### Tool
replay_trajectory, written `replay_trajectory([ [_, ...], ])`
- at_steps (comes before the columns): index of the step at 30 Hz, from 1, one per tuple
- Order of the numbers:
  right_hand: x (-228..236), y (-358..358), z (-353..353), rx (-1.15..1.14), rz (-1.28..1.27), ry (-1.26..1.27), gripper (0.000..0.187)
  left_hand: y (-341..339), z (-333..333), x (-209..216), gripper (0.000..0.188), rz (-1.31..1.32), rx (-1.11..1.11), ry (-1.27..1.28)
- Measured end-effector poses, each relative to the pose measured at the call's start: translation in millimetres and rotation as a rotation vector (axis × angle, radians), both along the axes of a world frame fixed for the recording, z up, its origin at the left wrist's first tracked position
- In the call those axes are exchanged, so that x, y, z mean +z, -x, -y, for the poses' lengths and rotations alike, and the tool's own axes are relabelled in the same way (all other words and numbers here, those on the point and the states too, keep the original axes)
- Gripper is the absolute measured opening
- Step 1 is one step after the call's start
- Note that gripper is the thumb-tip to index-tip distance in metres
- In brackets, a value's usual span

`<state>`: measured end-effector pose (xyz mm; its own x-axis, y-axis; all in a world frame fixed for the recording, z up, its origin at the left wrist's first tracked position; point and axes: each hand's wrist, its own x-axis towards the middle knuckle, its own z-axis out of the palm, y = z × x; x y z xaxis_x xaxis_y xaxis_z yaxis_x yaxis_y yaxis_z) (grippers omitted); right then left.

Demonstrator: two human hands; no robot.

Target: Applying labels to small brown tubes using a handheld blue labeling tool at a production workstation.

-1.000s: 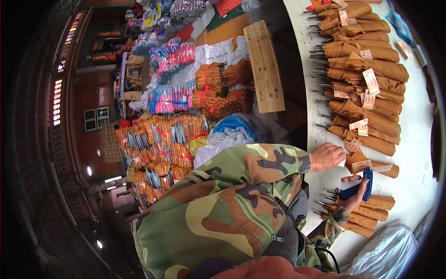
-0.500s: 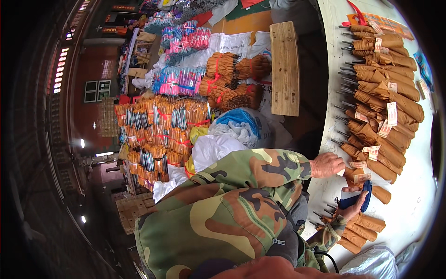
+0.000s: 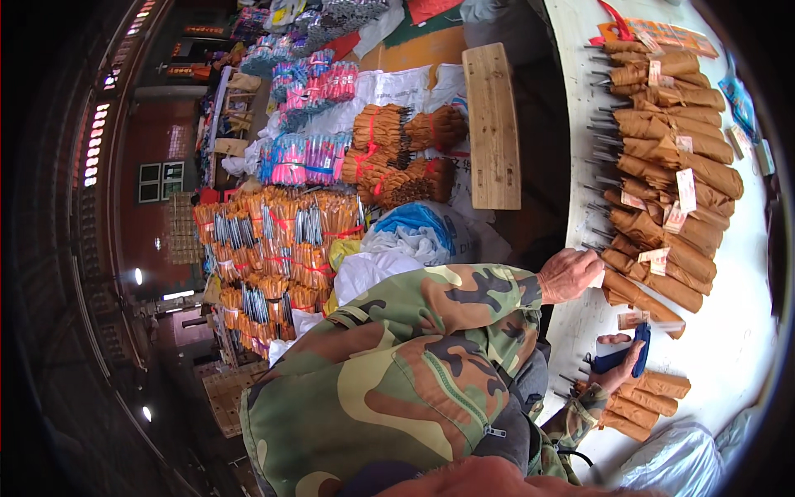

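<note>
Near the table edge, my left hand is closed, its fingertips pinching a small pale tag beside the handle ends of the umbrellas. My right hand, lower in the head view, is wrapped round a navy-blue tagging gun. Between the hands lies a brown folded umbrella with a pinkish tag on it. A long row of brown folded umbrellas fills the upper table, many carrying paper tags. Below my right hand is a smaller group of brown umbrellas, with no tags showing.
The white table runs down the right side. A silvery plastic bag lies at its lower end. A wooden bench stands beyond my left arm. Bundled orange-brown umbrellas and white sacks pile up on the left.
My left hand has moved upward along the table edge, and a pale tag now shows at its fingertips. The tagged umbrella lies farther from the tagging gun. The whole view has shifted slightly.
</note>
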<state>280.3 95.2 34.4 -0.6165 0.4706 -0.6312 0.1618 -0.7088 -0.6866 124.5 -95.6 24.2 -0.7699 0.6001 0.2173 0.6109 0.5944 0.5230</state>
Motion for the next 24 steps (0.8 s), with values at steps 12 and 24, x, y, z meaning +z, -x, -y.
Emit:
replay_trajectory([
  [12,-10.8,-28.4,19.3,-0.032,-0.128,-0.011,0.048,17.0,-51.8,-6.2,0.014,0.747,0.062,-0.287],
  [24,-13.3,-30.0,17.9,-0.079,-0.165,0.090,0.050,14.3,-74.7,-16.8,0.072,0.124,-0.468,0.238],
])
